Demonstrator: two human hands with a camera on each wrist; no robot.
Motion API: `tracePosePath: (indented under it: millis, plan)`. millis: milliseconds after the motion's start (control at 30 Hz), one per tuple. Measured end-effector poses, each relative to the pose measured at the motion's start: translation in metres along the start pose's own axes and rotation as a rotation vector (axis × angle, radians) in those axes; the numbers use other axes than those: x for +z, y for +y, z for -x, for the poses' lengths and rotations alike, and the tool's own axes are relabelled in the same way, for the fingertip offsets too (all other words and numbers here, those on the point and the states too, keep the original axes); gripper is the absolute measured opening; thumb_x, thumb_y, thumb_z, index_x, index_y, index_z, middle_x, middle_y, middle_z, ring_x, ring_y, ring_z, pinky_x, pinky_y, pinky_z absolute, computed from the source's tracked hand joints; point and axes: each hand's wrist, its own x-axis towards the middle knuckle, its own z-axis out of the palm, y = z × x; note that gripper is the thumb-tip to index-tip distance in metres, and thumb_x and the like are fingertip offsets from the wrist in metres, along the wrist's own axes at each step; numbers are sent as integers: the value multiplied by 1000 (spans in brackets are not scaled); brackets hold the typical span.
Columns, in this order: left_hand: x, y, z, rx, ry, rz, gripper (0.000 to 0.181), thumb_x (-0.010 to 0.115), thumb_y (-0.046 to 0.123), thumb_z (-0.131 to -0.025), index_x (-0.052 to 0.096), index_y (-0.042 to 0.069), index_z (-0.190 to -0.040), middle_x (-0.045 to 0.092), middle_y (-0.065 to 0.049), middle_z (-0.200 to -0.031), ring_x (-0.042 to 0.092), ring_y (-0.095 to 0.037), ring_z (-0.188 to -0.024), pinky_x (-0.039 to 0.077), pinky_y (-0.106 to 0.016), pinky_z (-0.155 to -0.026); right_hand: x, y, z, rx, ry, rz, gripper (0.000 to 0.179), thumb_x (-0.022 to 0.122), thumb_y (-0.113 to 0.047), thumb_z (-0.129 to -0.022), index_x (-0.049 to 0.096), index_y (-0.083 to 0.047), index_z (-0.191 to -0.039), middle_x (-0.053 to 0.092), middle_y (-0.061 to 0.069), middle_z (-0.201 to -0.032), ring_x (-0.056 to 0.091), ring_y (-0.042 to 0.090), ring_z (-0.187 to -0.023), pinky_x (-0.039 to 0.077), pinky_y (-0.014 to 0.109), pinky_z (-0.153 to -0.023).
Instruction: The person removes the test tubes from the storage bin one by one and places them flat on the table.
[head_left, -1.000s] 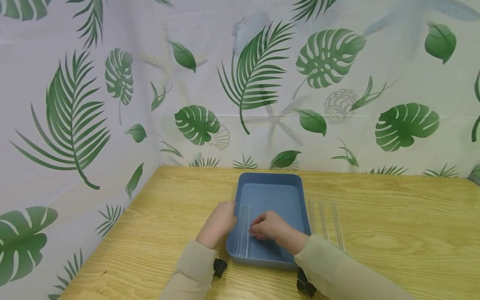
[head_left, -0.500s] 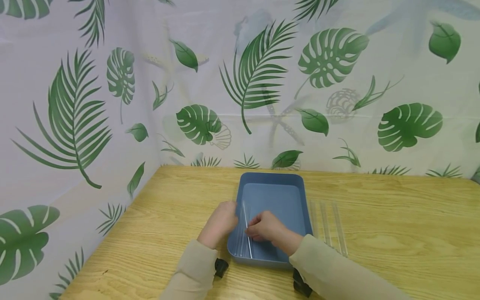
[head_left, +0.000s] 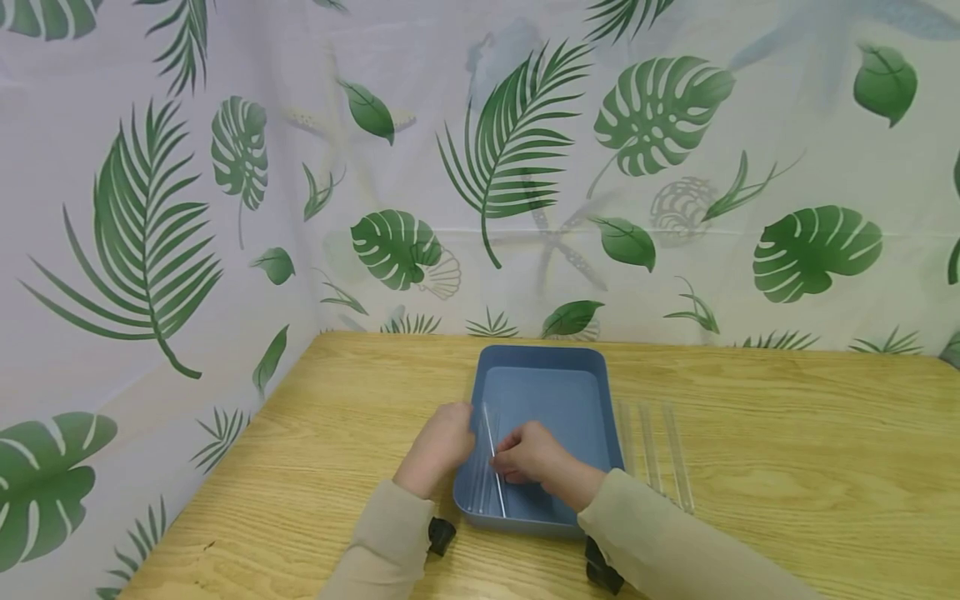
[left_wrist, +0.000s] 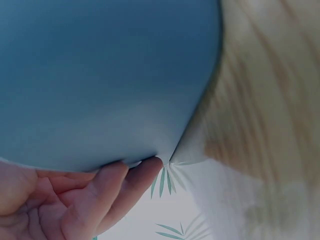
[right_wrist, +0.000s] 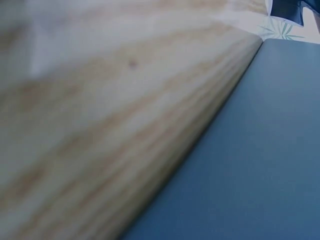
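One clear strip, parallel to the other strips a second ago, now slants near the blue tray's left edge, apparently singled out; the right hand pinches it, fingers nearly closed, while the left hand curls around that edge

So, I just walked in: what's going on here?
A person's right hand pinches a clear stick inside a blue tray, beside other clear sticks along its left side. The left hand seems to hold the tray's left rim. Three more sticks lie on the wooden table, right of the tray.
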Motion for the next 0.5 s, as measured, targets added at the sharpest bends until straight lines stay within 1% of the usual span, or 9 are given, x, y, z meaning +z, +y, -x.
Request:
tracePosePath:
  millis: [300,500]
  plan:
    - [0,1,-1,-37,-25,30,13,47,-11,-71,57,-5,-78,51,-9,-68,41,-18,-58,38,-31,-52,-7,-3,0,-2,2,-43,11,62,4,-74,58,8,-84,58,10,-74,58,15,-61,51,30,-59]
    - [1,0,-1,-22,-9,8,12,48,-11,-70,57,-6,-77,55,-13,-70,43,-18,-59,41,-34,-53,-12,-9,3,-1,-2,-83,13,61,4,-76,58,9,-87,61,11,-77,58,15,-64,51,31,-62]
